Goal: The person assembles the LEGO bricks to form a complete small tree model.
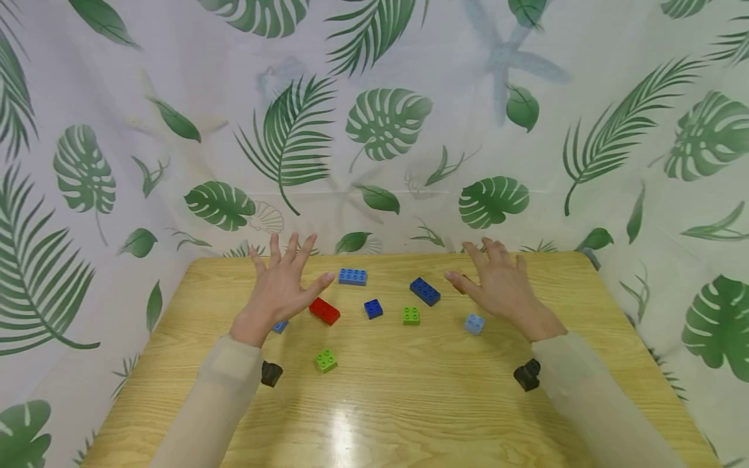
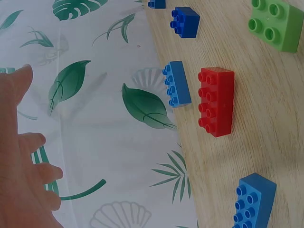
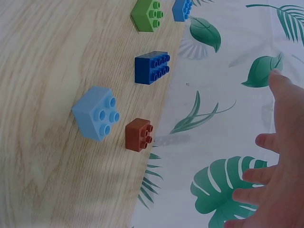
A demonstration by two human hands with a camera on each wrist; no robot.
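Observation:
My left hand (image 1: 277, 289) hovers with spread fingers above the left part of the table, holding nothing. Nearest to it are a red brick (image 1: 324, 311) and a blue brick (image 2: 255, 202), which the wrist partly hides in the head view. My right hand (image 1: 503, 286), also spread and holding nothing, is raised over the right part. Beside it lie a light blue brick (image 1: 474, 324) and a brown brick (image 3: 138, 135), mostly covered by the thumb in the head view. Between the hands are a dark blue long brick (image 1: 424, 292), a small dark blue brick (image 1: 373, 309) and a green brick (image 1: 411, 316).
A long blue brick (image 1: 353, 277) lies near the table's back edge. Another green brick (image 1: 326, 361) sits closer to the front, right of the left forearm. Behind the wooden table (image 1: 409, 403) hangs a leaf-patterned cloth (image 1: 433, 52). Each wrist carries a small black camera (image 1: 527, 375).

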